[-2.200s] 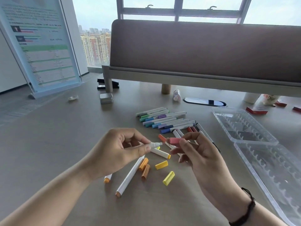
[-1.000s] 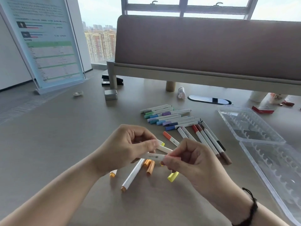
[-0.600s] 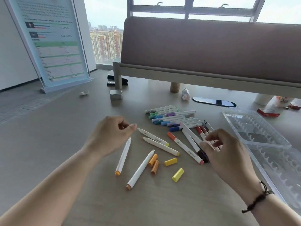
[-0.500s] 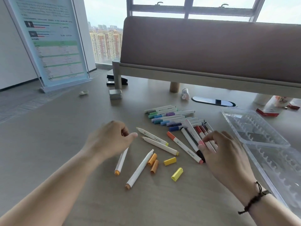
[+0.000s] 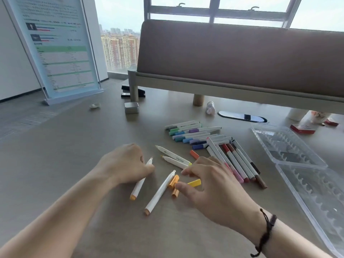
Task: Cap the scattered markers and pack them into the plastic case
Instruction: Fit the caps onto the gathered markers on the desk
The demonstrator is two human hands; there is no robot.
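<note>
My left hand point(image 5: 126, 164) is curled around a white uncapped marker with an orange end point(image 5: 137, 186), which still lies on the table. My right hand point(image 5: 210, 187) hovers with fingers spread over the loose caps. A yellow cap point(image 5: 194, 183) sits between its thumb and forefinger, and two orange caps point(image 5: 174, 181) lie by the thumb. Another orange-ended marker point(image 5: 160, 192) and two yellow-ended markers point(image 5: 174, 158) lie uncapped. Capped cool-coloured markers point(image 5: 193, 135) and capped red, pink and brown ones point(image 5: 238, 162) lie in rows. The clear plastic case point(image 5: 279, 161) lies open at the right, with nothing in it.
A raised shelf point(image 5: 242, 90) spans the back of the table. Near it are a metal tin point(image 5: 131, 108), a black stapler point(image 5: 133, 91), a small bottle point(image 5: 210, 108) and a red box point(image 5: 302, 128). A sign board point(image 5: 59, 47) stands at the back left.
The pink cap went onto the marker held in both hands. My right hand laid it with the red row, then moved left over the caps. My left hand closed on the orange-ended marker.
</note>
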